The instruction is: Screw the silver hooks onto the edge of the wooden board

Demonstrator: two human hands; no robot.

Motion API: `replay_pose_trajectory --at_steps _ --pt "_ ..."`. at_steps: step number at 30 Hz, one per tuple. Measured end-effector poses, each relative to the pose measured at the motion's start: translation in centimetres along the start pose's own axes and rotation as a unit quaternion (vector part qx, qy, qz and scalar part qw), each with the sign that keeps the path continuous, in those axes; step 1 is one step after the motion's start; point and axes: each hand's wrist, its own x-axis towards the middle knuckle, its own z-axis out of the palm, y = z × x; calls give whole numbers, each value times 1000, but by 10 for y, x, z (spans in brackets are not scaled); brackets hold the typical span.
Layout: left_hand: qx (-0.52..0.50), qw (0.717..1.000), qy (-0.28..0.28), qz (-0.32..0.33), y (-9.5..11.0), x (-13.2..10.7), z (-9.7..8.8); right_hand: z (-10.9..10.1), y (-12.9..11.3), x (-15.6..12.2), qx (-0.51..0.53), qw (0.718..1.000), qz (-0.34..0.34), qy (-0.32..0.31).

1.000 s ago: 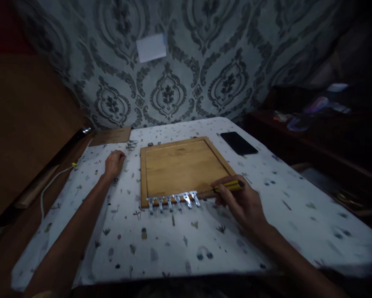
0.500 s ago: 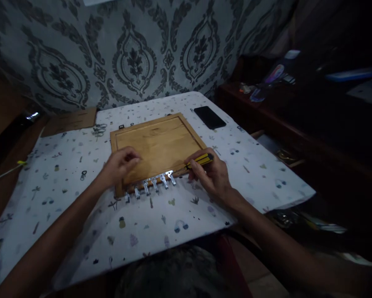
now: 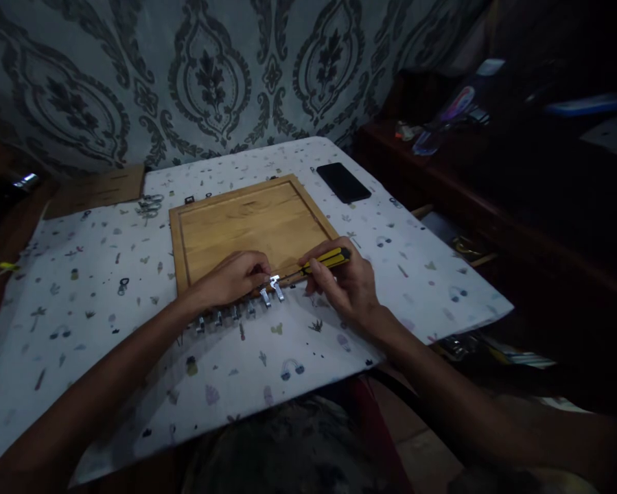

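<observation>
A wooden panel [image 3: 246, 223] with a raised border lies on the patterned tablecloth. Along its near edge runs a metal hook rack [image 3: 273, 283] whose several silver hooks hang over the border. My right hand [image 3: 346, 278] grips a screwdriver [image 3: 329, 259] with a yellow and black handle, its shaft pointing left toward the rack's right end. My left hand [image 3: 239, 276] rests over the panel's near edge, fingers pinched at the rack near its right end. Whether those fingertips hold a small part as well is hidden.
A black phone [image 3: 343, 182] lies right of the panel. Small metal pieces [image 3: 149, 206] and a piece of cardboard [image 3: 97, 191] are at the back left. A dark wooden cabinet with a plastic bottle [image 3: 455, 106] stands to the right, its drawer [image 3: 452, 233] partly pulled out.
My left hand has moved right and down from above the panel to the rack's right end. The right hand with the screwdriver stays nearly in place. The view has shifted slightly.
</observation>
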Motion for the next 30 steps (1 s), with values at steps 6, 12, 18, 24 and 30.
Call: replay_pose_trajectory --at_steps 6,12,18,24,30 --pt "31 1000 2 0 -2 5 1 0 2 -3 3 1000 6 -6" --pt "67 997 21 30 -8 9 3 -1 -1 -3 -8 1000 25 -3" --pt "74 997 4 2 -4 15 3 -1 4 -4 7 1000 -5 -11" --pt "50 999 1 -10 -1 20 5 -1 2 -3 10 1000 1 -9" --pt "27 1000 7 -6 -3 15 8 0 2 -4 12 1000 9 -7"
